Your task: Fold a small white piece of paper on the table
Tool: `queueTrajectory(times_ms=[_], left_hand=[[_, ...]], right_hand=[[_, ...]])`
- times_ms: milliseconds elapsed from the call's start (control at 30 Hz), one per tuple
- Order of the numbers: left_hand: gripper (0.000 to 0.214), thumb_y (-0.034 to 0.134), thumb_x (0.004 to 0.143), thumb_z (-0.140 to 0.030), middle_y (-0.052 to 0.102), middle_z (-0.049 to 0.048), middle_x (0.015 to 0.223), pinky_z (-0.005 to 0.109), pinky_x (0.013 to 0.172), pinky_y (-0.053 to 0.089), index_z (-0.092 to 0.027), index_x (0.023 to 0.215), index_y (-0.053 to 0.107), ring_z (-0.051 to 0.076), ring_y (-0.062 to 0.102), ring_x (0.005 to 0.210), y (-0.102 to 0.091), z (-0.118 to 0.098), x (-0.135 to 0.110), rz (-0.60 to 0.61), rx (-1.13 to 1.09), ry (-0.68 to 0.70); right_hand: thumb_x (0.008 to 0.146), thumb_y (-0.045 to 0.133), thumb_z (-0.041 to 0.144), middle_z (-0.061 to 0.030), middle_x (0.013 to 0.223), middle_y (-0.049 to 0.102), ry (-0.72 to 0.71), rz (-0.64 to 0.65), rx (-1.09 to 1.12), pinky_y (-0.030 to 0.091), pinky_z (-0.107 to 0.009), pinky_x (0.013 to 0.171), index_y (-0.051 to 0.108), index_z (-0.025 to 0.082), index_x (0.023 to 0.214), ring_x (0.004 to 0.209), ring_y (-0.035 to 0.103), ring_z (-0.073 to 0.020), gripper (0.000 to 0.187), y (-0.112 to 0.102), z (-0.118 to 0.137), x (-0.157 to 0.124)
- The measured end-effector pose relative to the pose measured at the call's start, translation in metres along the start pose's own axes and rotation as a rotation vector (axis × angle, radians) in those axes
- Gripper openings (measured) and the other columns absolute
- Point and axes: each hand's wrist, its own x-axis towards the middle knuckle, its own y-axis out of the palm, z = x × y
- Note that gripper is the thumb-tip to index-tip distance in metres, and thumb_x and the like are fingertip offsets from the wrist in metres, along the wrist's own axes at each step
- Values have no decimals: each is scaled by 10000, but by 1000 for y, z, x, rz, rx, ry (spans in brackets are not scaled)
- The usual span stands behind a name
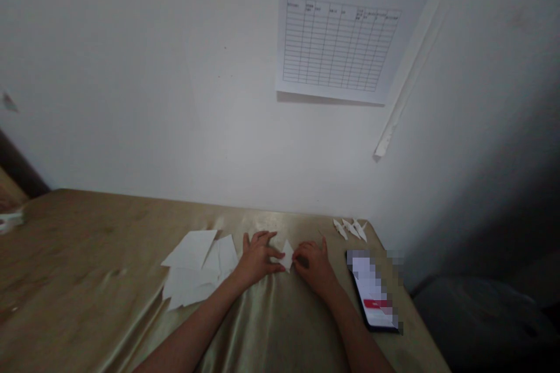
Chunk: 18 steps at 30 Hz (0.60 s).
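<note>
Lone head view from above the table [109, 245], forward and down, wall [196, 99] straight ahead.

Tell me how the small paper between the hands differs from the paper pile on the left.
The small paper is a single pointed piece, while the paper pile shows several larger, overlapping sheets. The small paper sits between the left hand and right hand; the paper pile lies left of both. Both are white.

Small white paper [286, 256], pointed far tip, between left grip [258, 259] and right grip [312, 263]
</note>
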Motion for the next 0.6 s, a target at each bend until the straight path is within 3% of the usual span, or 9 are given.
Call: queueTrajectory(times_ms=[600], left_hand=[[276,851,725,-515,553,28,1526,756,1180,45,-420,982,818,396,369,1460,-1,-2,-1,-6,-38,21]], right_hand=[[872,609,184,-37,1080,739,28,10,44,-24,-618,1212,733,253,925,1198,589,-239,152,-1,-1,0]])
